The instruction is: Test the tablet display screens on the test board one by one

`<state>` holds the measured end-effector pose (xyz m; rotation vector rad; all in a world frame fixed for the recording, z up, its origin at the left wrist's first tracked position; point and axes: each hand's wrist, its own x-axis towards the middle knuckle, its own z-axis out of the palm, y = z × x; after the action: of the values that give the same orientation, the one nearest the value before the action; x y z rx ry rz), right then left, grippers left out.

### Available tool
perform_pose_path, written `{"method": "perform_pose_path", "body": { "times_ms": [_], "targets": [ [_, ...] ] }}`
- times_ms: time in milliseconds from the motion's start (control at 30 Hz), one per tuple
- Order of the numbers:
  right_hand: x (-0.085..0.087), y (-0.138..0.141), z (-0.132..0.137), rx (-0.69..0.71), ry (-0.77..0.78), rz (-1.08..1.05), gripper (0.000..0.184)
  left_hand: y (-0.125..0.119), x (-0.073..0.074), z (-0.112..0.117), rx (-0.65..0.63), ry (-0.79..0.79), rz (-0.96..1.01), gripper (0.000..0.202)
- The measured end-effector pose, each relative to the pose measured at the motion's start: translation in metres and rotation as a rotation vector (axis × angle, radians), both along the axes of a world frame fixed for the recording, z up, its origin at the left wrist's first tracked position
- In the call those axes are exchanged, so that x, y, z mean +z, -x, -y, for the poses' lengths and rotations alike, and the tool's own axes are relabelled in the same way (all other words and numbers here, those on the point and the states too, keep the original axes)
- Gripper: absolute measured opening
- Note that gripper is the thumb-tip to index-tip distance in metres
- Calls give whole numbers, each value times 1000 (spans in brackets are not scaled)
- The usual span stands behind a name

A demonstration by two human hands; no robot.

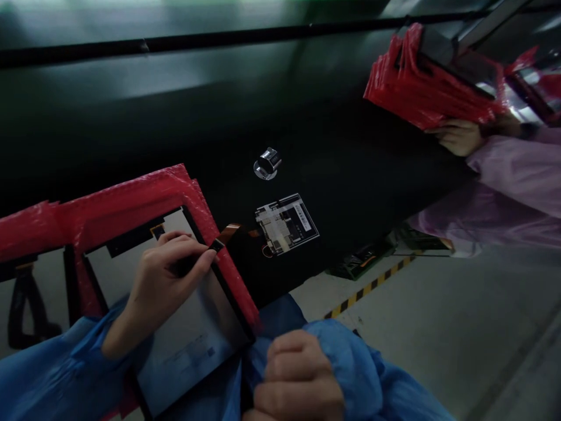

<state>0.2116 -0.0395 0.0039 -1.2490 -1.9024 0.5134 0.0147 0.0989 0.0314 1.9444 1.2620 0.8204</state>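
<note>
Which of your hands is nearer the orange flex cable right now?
Left. The left hand pinches the panel's corner right beside the orange flex cable; the right hand sits closed, well below it near the panel's lower edge.

This is an electronics assembly floor in a factory. A long black counter (175, 117) carries a bare circuit board (286, 224) near its front edge and display panels (193, 327) in red bubble-wrap sleeves (131, 202). Workers wear blue (48, 368) and pink smocks (512, 193). A co-worker holds a stack of red sleeves (421, 88). Yellow-black hazard tape (368, 286) marks the grey concrete floor (460, 327).
</note>
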Motion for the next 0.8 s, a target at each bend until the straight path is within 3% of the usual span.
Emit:
{"method": "perform_pose_path", "body": {
  "times_ms": [67, 133, 167, 233, 300, 400, 500, 800],
  "targets": [
    [7, -10, 0, 8, -63, -57, 37, 1, 4, 1, -50, -15, -24, 17],
    [14, -28, -26, -47, -53, -91, 46, 4, 8, 3, -99, -14, -41, 17],
    [17, -39, -46, -118, 41, -101, 46, 5, 10, 3, -116, -13, -48, 17],
    [21, -59, -88, -206, 260, -31, 34, 8, 13, 4, -140, -16, -63, 18],
    [22, -71, -125, -93, 389, 84, 17, 9, 14, 5, -159, -29, -89, 21],
    [18, -70, -160, -13, 558, 353, 13, 9, 13, 4, -179, -55, -146, 24],
    [17, -60, -179, -3, 662, 561, 12, 8, 12, 2, -207, -79, -203, 25],
    [17, -36, -206, -39, 717, 850, 29, 12, 13, 1, -343, -178, -365, 25]
  ]
}}
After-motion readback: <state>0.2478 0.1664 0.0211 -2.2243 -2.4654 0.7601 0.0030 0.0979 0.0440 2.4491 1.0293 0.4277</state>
